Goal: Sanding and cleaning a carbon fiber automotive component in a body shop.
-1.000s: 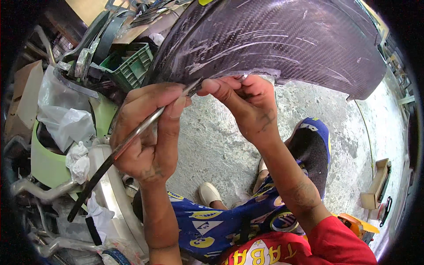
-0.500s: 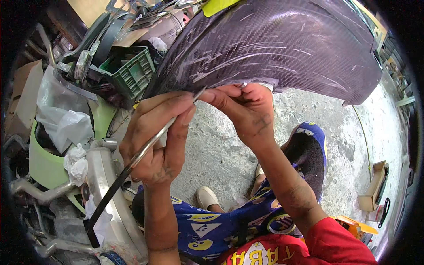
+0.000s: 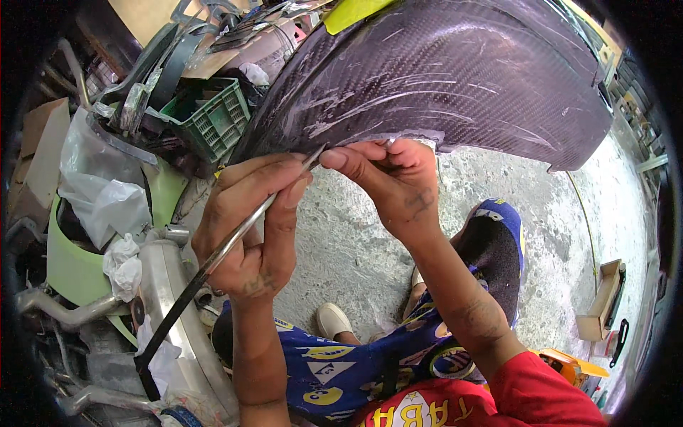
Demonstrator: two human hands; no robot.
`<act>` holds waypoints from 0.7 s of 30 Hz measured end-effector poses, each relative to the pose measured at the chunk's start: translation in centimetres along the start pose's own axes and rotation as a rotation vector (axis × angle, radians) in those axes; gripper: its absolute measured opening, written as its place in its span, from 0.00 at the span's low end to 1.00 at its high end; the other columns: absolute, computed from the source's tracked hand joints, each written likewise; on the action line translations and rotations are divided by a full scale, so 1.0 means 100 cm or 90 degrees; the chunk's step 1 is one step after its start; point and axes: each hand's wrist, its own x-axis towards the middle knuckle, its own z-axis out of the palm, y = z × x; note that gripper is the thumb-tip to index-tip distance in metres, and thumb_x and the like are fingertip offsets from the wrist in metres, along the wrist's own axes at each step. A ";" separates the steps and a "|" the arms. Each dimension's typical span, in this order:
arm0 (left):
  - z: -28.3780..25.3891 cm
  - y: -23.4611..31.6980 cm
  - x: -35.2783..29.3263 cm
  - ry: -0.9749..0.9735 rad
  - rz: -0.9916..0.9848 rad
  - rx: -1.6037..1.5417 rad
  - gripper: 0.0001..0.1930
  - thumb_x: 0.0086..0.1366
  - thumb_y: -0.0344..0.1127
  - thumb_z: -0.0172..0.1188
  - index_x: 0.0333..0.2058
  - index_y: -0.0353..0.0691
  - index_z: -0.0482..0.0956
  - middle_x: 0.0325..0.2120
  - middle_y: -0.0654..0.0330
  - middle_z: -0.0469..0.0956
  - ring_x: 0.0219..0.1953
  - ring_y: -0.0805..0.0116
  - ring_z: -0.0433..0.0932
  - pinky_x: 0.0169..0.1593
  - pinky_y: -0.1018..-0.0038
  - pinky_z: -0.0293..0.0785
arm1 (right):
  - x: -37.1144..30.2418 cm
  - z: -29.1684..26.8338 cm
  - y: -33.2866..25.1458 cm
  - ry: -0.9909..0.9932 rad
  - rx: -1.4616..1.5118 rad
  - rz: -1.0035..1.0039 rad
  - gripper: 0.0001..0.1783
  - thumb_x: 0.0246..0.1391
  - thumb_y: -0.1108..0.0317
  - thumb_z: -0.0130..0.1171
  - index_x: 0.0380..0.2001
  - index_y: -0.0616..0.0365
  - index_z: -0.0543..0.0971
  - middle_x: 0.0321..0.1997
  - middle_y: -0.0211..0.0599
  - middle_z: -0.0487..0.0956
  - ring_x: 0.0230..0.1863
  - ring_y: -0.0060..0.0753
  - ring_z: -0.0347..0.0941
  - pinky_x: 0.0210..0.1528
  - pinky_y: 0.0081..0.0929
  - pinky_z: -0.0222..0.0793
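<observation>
A slim, pointed metal tool (image 3: 242, 229) with a black tail that bends at its lower end is pinched in my left hand (image 3: 250, 213). Its tip angles up and right, close to the thumb of my right hand (image 3: 391, 178). The right fingers are curled at the lower edge of a dark, woven-patterned carbon-fibre panel (image 3: 455, 78). A small shiny bit shows between them; I cannot make out what it is. Pale scratches cross the panel's surface.
A green plastic crate (image 3: 213, 121) stands at the left, near a lime-green panel (image 3: 75, 263), plastic bags and a silver muffler (image 3: 167, 292). A yellow piece (image 3: 356, 13) touches the panel's top. A small open box (image 3: 601, 302) lies on the concrete floor at right.
Both hands are slightly lower against the panel edge, and the tool tip now stands a little apart from the right thumb. The grips look the same.
</observation>
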 end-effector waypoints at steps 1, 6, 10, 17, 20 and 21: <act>-0.001 0.001 0.000 -0.013 0.006 0.003 0.07 0.67 0.24 0.58 0.42 0.29 0.77 0.36 0.46 0.81 0.33 0.63 0.82 0.40 0.71 0.79 | -0.001 0.001 0.001 0.000 -0.001 -0.002 0.07 0.56 0.78 0.63 0.38 0.66 0.84 0.38 0.35 0.85 0.40 0.18 0.78 0.46 0.17 0.75; 0.002 -0.001 -0.002 -0.016 0.029 0.025 0.07 0.66 0.23 0.58 0.42 0.28 0.76 0.36 0.45 0.80 0.33 0.62 0.82 0.39 0.71 0.81 | 0.000 -0.001 0.002 0.004 -0.012 -0.013 0.06 0.56 0.77 0.64 0.38 0.66 0.85 0.38 0.35 0.86 0.40 0.18 0.78 0.45 0.17 0.74; 0.009 0.000 -0.003 0.037 0.065 0.035 0.11 0.60 0.20 0.65 0.41 0.33 0.77 0.34 0.47 0.82 0.33 0.58 0.83 0.36 0.70 0.82 | 0.001 -0.001 0.002 0.005 -0.035 -0.010 0.07 0.55 0.75 0.65 0.37 0.63 0.86 0.38 0.34 0.86 0.39 0.16 0.78 0.44 0.16 0.73; 0.010 -0.001 0.000 0.030 0.115 0.069 0.13 0.60 0.22 0.66 0.43 0.35 0.76 0.34 0.49 0.81 0.32 0.59 0.82 0.32 0.70 0.80 | -0.001 -0.004 0.000 -0.010 -0.028 0.026 0.07 0.57 0.75 0.64 0.39 0.63 0.86 0.39 0.33 0.86 0.40 0.16 0.78 0.46 0.16 0.72; 0.008 0.003 0.002 0.000 0.119 0.106 0.14 0.60 0.22 0.66 0.44 0.37 0.77 0.34 0.51 0.81 0.33 0.59 0.82 0.33 0.70 0.79 | -0.002 -0.003 -0.002 -0.004 -0.021 0.038 0.06 0.56 0.76 0.63 0.37 0.64 0.85 0.40 0.34 0.86 0.41 0.17 0.78 0.48 0.17 0.72; 0.007 0.003 0.002 0.003 0.123 0.106 0.14 0.60 0.22 0.66 0.44 0.37 0.77 0.34 0.51 0.81 0.33 0.59 0.82 0.33 0.70 0.79 | -0.002 -0.002 -0.001 -0.006 -0.023 0.034 0.06 0.56 0.76 0.63 0.37 0.64 0.85 0.40 0.34 0.86 0.41 0.17 0.78 0.48 0.17 0.72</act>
